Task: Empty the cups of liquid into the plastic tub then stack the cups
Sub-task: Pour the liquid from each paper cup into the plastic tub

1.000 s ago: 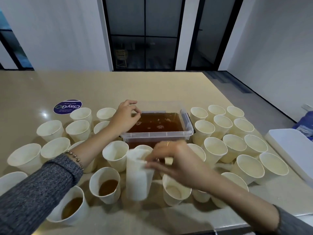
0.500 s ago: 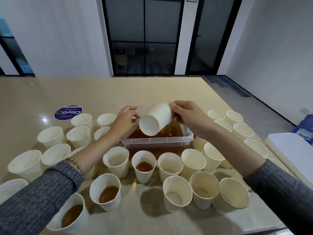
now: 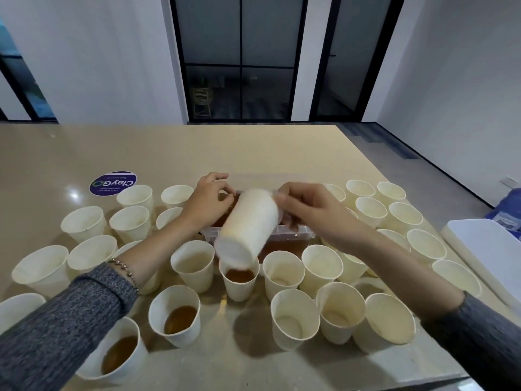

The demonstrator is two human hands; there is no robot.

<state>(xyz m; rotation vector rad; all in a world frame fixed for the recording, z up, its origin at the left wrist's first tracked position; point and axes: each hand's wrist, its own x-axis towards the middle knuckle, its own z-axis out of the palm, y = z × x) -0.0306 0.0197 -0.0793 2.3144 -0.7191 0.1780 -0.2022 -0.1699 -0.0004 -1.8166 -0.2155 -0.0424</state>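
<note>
A clear plastic tub [image 3: 293, 230] of brown liquid sits mid-table, mostly hidden behind my hands. My right hand [image 3: 310, 210] grips the base of a white paper cup [image 3: 249, 224], tipped steeply with its mouth down and toward me, over the tub's near rim. Its mouth hangs just above a standing cup with brown liquid [image 3: 239, 277]. My left hand [image 3: 210, 201] pinches the tub's far left corner. Two more cups with liquid [image 3: 176, 320] [image 3: 115, 354] stand at the front left.
Several empty paper cups crowd the left side [image 3: 84, 224], the right side [image 3: 369, 210] and the front [image 3: 294, 320]. A white flat board [image 3: 485, 249] lies at the right table edge, a blue bottle [image 3: 507, 207] beyond it. A purple round sticker [image 3: 113, 183] sits far left.
My right hand lifted a cup from the front row, carried it over the tub and tipped it; the mouth now points lower and nearer to me. My left hand stayed on the tub.
</note>
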